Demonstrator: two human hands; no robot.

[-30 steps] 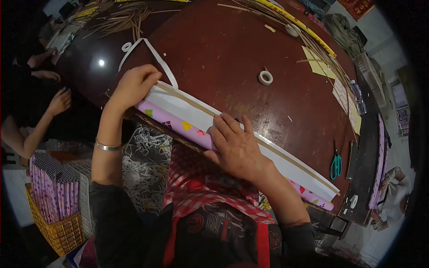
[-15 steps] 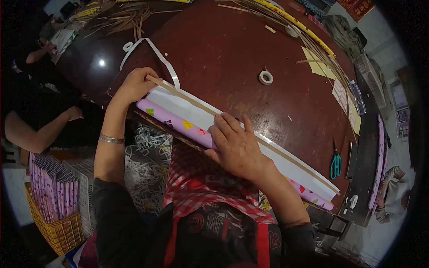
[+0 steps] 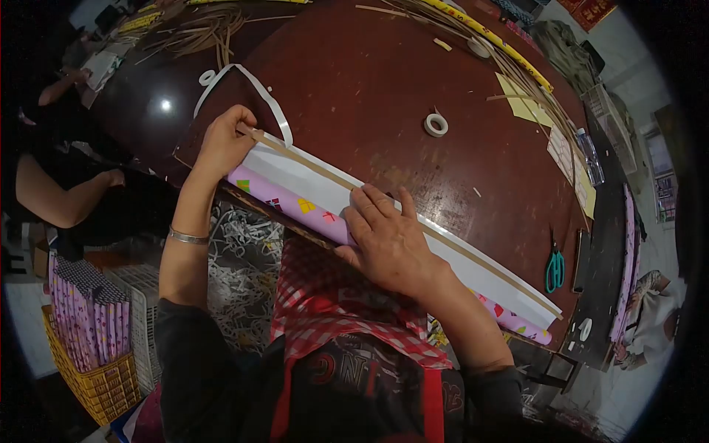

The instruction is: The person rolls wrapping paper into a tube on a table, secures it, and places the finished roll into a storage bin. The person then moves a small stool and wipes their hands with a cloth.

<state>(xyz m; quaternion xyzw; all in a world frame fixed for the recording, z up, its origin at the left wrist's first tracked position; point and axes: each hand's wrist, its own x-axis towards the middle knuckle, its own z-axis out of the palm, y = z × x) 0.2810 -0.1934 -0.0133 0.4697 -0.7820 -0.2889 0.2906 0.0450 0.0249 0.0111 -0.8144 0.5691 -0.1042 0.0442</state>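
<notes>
A roll of pink-purple patterned wrapping paper [image 3: 299,213] lies along the table's front edge, its loose flap showing the white underside [image 3: 292,177]. A thin brown strip [image 3: 317,169] runs lengthwise over that white flap. At the strip's far left end, the fingers and thumb of my left hand [image 3: 227,142] are pinched together on it. My right hand [image 3: 391,244] lies flat across the middle of the roll and flap, fingers outstretched, thumb by the near edge; it covers part of the strip. A curled white ribbon-like strip [image 3: 275,111] ends beside the flap near my left hand.
On the dark red table [image 3: 347,81] are a tape roll [image 3: 436,124], teal-handled scissors [image 3: 555,270], bundled brown strips [image 3: 203,35] and a yellow patterned roll [image 3: 487,35]. A water bottle [image 3: 590,156] lies right. Left are another person's arm [image 3: 55,196] and a yellow basket [image 3: 92,384] of rolls.
My left hand has shifted slightly at the strip's end, its fingers now covering the tip. My right hand stays flat on the roll. The other person's arm at left has moved a little.
</notes>
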